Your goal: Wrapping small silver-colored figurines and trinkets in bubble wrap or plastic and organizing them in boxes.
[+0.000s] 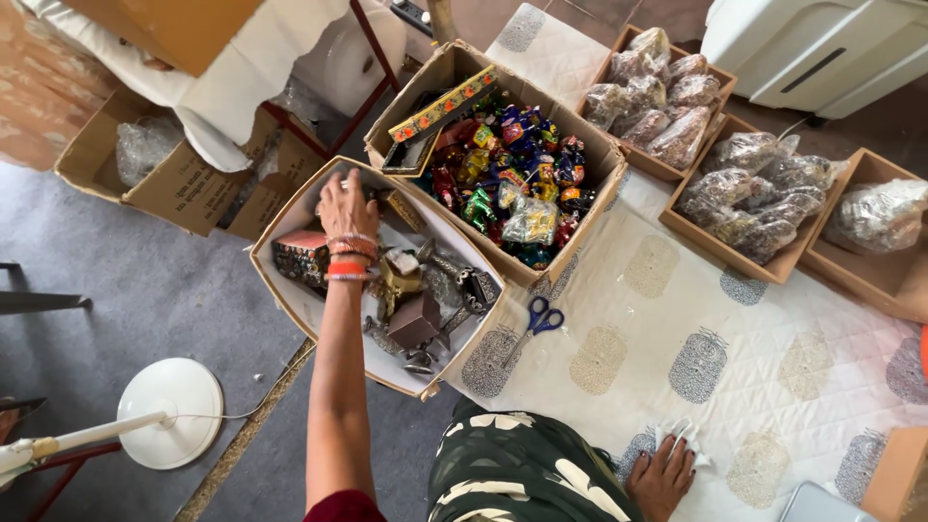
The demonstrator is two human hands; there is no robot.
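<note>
Far to the left of the reaching hand, a white round lamp base (pixel 170 413) sits on the grey floor with its pole cut off by the frame edge, and an open cardboard carton (pixel 145 164) up beyond it holds a clear plastic bag whose contents cannot be made out. The left hand (pixel 346 207) stretches into a cardboard box of metal trinkets (pixel 387 280); seen from the back, its fingers curl downward over the box's far corner, and whether they pinch anything is hidden by the hand itself, so the grip cannot be told. Bangles ring the wrist just below the hand. Just left of the wrist lies a dark patterned case (pixel 300 257), and below and to the right of it a brown cube (pixel 415 321) rests among a tangle of silvery pieces too jumbled to name singly. Right of the hand, touching that box, a second box of bright wrapped sweets (pixel 512 184) stands open, a long decorated strip leaning on its near rim. Blue-handled scissors (pixel 537 319) lie on the white quilted cloth (pixel 696 329) just beside the trinket box. Farther right, the right hand (pixel 663 478) presses flat, fingers spread, on a crumpled white scrap, partly cut off by the lower edge. Shallow trays of clear-wrapped packets (pixel 754 193) line the far right, the last one cropped.
</note>
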